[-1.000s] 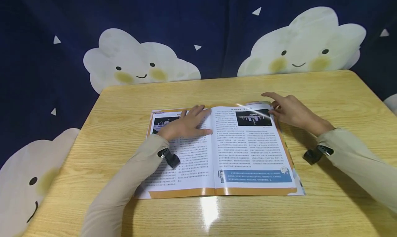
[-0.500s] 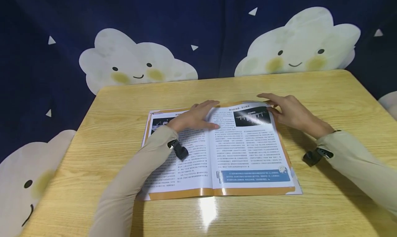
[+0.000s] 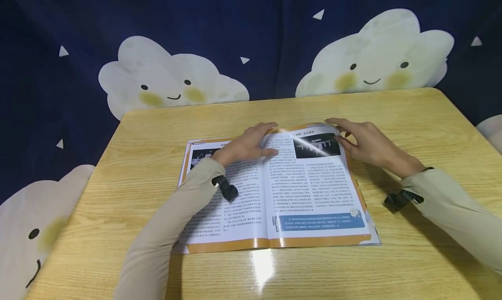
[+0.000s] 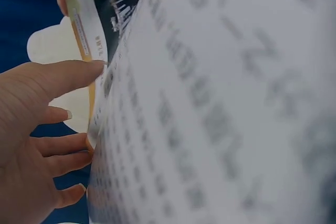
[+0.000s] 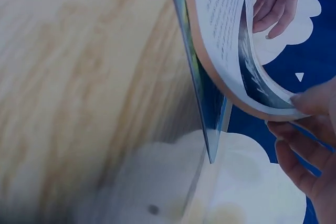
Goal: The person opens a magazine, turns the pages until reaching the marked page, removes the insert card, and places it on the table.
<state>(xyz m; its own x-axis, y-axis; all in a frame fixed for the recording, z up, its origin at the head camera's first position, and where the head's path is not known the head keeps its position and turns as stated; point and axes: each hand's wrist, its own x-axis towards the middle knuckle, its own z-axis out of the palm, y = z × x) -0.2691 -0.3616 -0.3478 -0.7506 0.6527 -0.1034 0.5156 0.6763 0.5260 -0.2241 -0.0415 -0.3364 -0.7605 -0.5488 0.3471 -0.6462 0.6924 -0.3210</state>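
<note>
An open magazine (image 3: 313, 191) with orange-bordered pages of print lies on the wooden table. My right hand (image 3: 368, 145) pinches the top outer corner of the right-hand page (image 5: 223, 40) between thumb and fingers. In the right wrist view that page bows up, apart from the sheets and cover (image 5: 197, 77) beneath. Across the top of the magazine near the spine, my left hand (image 3: 245, 146) lies with its fingers stretched out. The left wrist view shows its thumb (image 4: 79, 72) touching or very near the page; exact contact is hard to tell.
The wooden table (image 3: 137, 160) extends around the magazine on every side. Behind its far edge hangs a dark blue curtain (image 3: 270, 38) printed with smiling clouds (image 3: 172, 77). Each wrist wears a black strapped device (image 3: 225, 188).
The top of the right-hand page has risen and bowed in my right hand's pinch. My left hand has slid right and slightly up, towards the spine.
</note>
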